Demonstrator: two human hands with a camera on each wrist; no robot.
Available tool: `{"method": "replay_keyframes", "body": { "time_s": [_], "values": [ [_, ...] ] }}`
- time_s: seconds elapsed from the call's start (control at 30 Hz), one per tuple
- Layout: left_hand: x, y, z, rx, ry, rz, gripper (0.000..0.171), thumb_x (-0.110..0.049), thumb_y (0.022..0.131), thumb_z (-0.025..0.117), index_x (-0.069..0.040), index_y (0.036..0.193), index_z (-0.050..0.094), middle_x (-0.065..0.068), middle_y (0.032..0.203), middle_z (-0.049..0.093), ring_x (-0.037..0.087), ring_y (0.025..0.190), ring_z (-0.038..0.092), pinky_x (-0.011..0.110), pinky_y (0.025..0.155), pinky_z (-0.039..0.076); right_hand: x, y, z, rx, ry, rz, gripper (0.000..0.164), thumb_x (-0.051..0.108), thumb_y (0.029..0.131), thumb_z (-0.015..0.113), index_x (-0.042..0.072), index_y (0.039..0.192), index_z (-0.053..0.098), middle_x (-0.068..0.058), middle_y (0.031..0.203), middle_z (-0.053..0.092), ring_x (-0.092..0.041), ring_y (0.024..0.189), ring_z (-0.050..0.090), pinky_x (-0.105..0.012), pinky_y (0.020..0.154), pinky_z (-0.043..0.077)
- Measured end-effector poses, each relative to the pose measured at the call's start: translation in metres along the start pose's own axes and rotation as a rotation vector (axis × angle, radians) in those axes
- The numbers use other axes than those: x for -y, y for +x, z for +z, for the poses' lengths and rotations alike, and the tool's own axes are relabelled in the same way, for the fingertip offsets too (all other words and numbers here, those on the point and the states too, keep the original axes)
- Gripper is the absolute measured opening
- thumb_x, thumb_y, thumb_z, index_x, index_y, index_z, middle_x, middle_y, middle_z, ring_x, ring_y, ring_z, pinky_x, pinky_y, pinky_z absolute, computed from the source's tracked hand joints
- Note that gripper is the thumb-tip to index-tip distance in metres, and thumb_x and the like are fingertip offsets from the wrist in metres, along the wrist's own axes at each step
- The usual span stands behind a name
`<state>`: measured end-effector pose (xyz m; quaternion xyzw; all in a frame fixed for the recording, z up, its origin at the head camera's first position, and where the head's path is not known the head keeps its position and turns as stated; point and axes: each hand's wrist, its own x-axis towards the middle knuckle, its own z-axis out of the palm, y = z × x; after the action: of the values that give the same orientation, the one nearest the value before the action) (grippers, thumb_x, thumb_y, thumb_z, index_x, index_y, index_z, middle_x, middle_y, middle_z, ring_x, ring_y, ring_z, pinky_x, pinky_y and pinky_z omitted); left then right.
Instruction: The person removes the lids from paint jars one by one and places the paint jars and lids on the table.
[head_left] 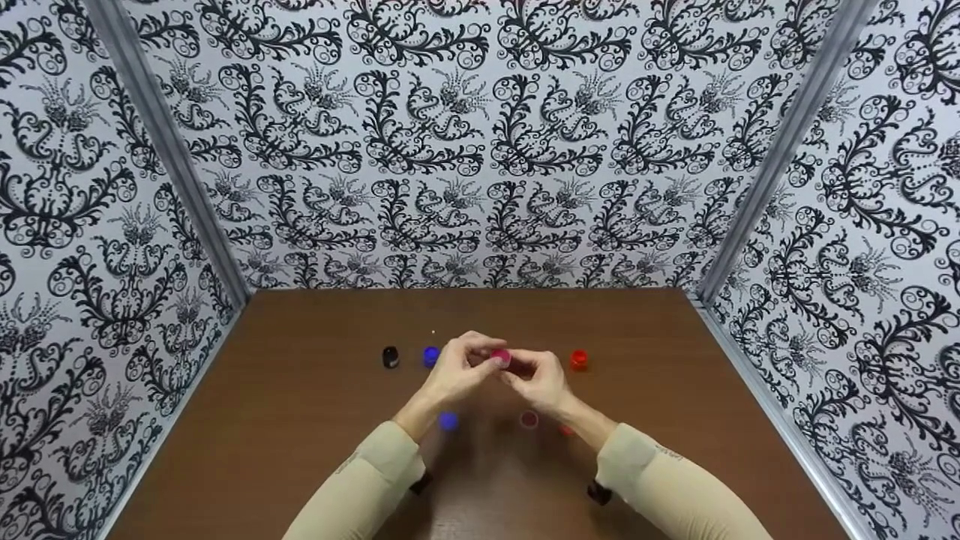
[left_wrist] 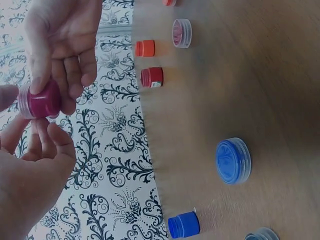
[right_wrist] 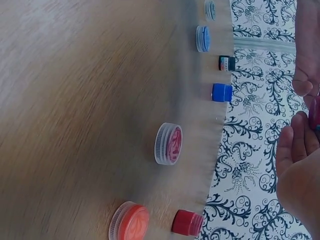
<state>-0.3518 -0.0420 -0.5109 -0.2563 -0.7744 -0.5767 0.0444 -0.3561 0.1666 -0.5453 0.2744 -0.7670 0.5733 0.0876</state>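
Above the table, both hands hold a small magenta paint jar [head_left: 500,357] with a clear ridged cap [left_wrist: 23,102] at one end. My left hand [head_left: 459,369] pinches the capped end, its thumb [left_wrist: 7,96] against the clear plastic. The right hand [head_left: 541,381] grips the coloured body, thumb across its side and fingers curled. In the right wrist view only a sliver of the jar [right_wrist: 315,112] shows at the edge. Below the hands lies a clear cap with pinkish-red paint inside [head_left: 529,420].
Standing jars are black [head_left: 391,356], blue [head_left: 430,356], red [left_wrist: 151,77] and orange [head_left: 579,360]. Nearer caps hold blue [head_left: 448,421] and orange paint [right_wrist: 131,222]; another clear cap [right_wrist: 210,10] lies beyond. Patterned walls [head_left: 480,150] enclose the brown table [head_left: 300,450].
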Motion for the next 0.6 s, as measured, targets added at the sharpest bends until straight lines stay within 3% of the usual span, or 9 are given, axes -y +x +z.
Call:
{"method": "replay_keyframes", "body": {
  "time_s": [0.17, 0.3, 0.47, 0.6],
  "values": [
    [-0.001, -0.003, 0.001, 0.009, -0.002, -0.026, 0.028, -0.012, 0.102, 0.08, 0.001, 0.127, 0.08, 0.023, 0.116, 0.076, 0.03, 0.097, 0.076, 0.024, 0.082, 0.061, 0.001, -0.002, 0.001, -0.003, -0.004, 0.003, 0.026, 0.001, 0.095, 0.087, -0.005, 0.121, 0.083, -0.026, 0.114, 0.085, -0.007, 0.098, 0.078, -0.017, 0.085, 0.063],
    [0.0, -0.006, 0.005, -0.075, -0.014, -0.073, 0.027, -0.015, 0.098, 0.087, -0.002, 0.118, 0.078, 0.021, 0.111, 0.079, 0.02, 0.09, 0.074, 0.022, 0.079, 0.061, 0.0, -0.002, 0.004, -0.021, -0.007, 0.019, 0.029, 0.0, 0.094, 0.087, -0.006, 0.123, 0.083, -0.026, 0.115, 0.085, -0.005, 0.098, 0.079, -0.02, 0.086, 0.065],
    [0.002, -0.009, 0.014, -0.195, -0.035, -0.117, 0.032, -0.021, 0.091, 0.094, -0.004, 0.109, 0.074, 0.017, 0.106, 0.081, 0.019, 0.09, 0.077, 0.02, 0.08, 0.062, 0.0, -0.002, 0.006, -0.05, -0.017, 0.034, 0.032, 0.0, 0.093, 0.088, -0.005, 0.124, 0.083, -0.025, 0.119, 0.084, -0.016, 0.102, 0.081, -0.024, 0.088, 0.066],
    [0.002, -0.01, 0.017, -0.221, -0.026, -0.121, 0.034, -0.024, 0.09, 0.096, -0.005, 0.106, 0.073, 0.016, 0.105, 0.081, 0.018, 0.09, 0.078, 0.021, 0.08, 0.064, 0.001, -0.001, 0.004, -0.054, -0.035, 0.046, 0.032, 0.0, 0.092, 0.088, -0.005, 0.124, 0.083, -0.026, 0.119, 0.084, -0.012, 0.1, 0.081, -0.024, 0.088, 0.067]
  ]
}}
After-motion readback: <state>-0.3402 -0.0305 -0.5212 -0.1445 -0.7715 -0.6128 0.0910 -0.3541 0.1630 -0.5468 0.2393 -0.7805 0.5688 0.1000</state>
